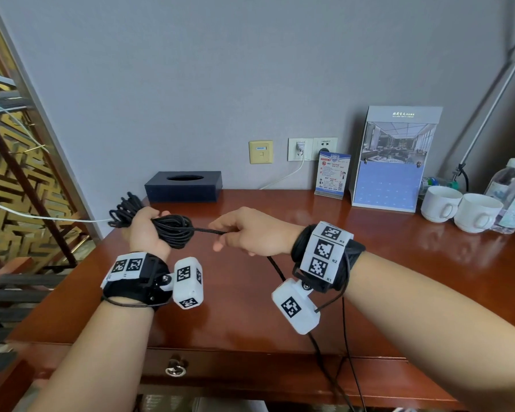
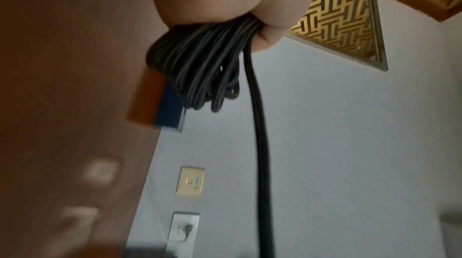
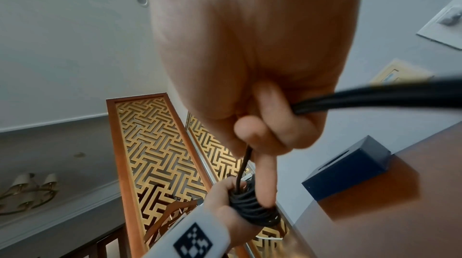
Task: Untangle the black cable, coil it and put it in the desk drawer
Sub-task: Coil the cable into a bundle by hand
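My left hand [image 1: 144, 226] grips a thick bundle of coiled black cable [image 1: 173, 228] above the desk's left end; loops stick out on both sides of the fist. The left wrist view shows the loops [image 2: 200, 68] hanging from the curled fingers. One taut strand [image 1: 208, 231] runs right into my right hand [image 1: 244, 233], which holds it with curled fingers [image 3: 262, 133]. From there the loose cable [image 1: 275, 269] drops past the desk's front edge. The desk drawer [image 1: 250, 370] with its ring pull [image 1: 176, 368] is closed below.
On the wooden desk [image 1: 250, 307] stand a dark tissue box [image 1: 183, 187], a small card stand [image 1: 332, 173], a calendar stand [image 1: 393, 159], two white cups [image 1: 458, 208] and water bottles [image 1: 512, 191]. A white cord [image 1: 286, 173] runs from the wall socket. A lattice screen [image 1: 9, 173] stands left.
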A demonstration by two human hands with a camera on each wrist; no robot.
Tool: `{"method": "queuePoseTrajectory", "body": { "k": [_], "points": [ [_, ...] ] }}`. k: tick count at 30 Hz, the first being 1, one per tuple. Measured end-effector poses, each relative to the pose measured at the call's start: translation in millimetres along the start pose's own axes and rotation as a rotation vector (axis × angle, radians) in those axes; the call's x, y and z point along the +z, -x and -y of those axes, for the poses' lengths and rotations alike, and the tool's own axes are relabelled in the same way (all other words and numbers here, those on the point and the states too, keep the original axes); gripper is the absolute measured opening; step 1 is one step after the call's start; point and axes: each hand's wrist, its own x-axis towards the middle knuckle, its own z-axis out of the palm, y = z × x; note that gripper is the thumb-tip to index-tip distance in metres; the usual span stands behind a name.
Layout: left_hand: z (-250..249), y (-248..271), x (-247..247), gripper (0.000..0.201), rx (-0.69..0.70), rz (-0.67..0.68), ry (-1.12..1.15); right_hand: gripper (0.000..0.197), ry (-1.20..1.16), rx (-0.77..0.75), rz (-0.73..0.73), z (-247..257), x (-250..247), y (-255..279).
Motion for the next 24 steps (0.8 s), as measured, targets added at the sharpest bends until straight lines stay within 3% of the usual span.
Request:
{"method": "queuePoseTrajectory", "body": {
  "k": [5, 7, 9, 12, 15, 18, 21, 24],
  "points": [
    [-30.6, -30.4, -26.9, 0.026, 0.197, -0.232, 0.017, 0.039, -0.096, 0.061, 0.131, -11.1, -10.5, 9.3],
    [-39.8, -50.1, -43.9, 0.019, 0.164, -0.232, 0.030, 0.038, -0.125, 0.087, 0.144, -17.0, -19.8, 13.6],
    [-45.5, -31.4, -38.8, 0.015, 0.142, -0.212, 0.003, 0.032, -0.076, 0.091, 0.117, -22.0, -29.0, 15.2],
    [-45.3, -14.9, -28.6, 0.015, 0.249, -0.262, -0.102, 0.023, 0.051, 0.069, 0.022, -28.3, -40.0, 9.7],
    [-41.3, -16.9, -30.3, 0.054, 0.166, -0.158, -0.072, 0.013, 0.113, 0.060, -0.093, -28.8, -47.1, 3.3],
    [-32.0, -12.8, -26.1, 0.007, 0.049, 0.009, -0.176, 0.007, 0.216, 0.005, -0.181, -28.0, -50.6, -0.4],
    [-15.9, -3.7, -18.0, 0.006, 0.011, 0.124, -0.327, 0.009, 0.290, -0.015, -0.277, -26.1, -50.3, -3.2],
    [-6.9, 2.3, -14.9, 0.034, 0.002, 0.231, -0.391, 0.020, 0.343, -0.022, -0.351, -25.6, -49.4, -6.1]
  ]
}}
